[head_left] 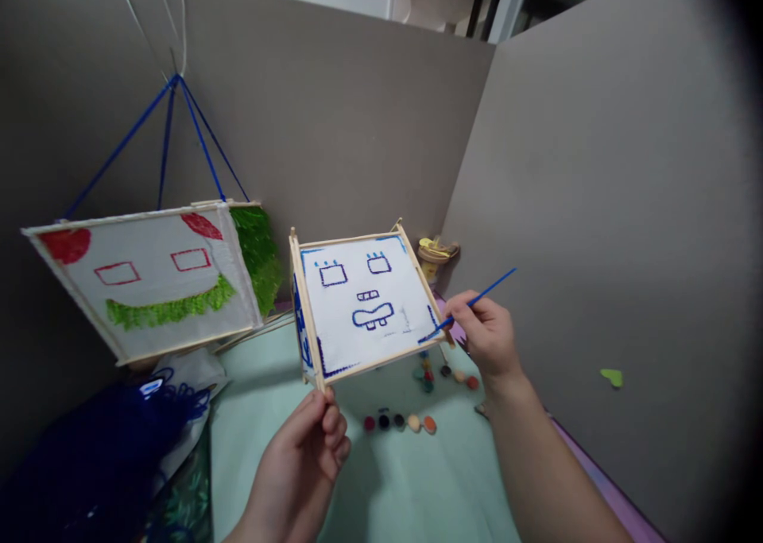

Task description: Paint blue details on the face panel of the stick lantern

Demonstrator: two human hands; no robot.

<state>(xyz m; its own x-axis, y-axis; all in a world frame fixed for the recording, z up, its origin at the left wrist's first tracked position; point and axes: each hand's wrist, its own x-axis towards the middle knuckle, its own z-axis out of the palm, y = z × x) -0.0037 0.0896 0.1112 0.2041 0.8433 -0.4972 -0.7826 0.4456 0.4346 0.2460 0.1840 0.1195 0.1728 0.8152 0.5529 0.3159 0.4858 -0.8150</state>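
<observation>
A wood-framed white lantern [351, 352] is tilted up above the table, with blue square eyes, a small nose and a toothed mouth painted on its front. My left hand [310, 440] is closed on the lower left corner of its frame. Between the fingers of my right hand [482, 328] is a thin blue paintbrush [492, 286], whose tip meets the lower right corner of the white face, by dark blue marks. Blue paint also shows on the lantern's left side. Below it, a row of small paint pots [399, 422] rests on the pale green table cover [262, 447].
Another lantern [160, 281] with red and green decoration hangs by blue cords at left. Dark blue shiny material [101, 447] lies below it. More paint pots [458, 376] and a tape roll [438, 250] are farther back. Grey partitions [334, 122] stand behind and at right.
</observation>
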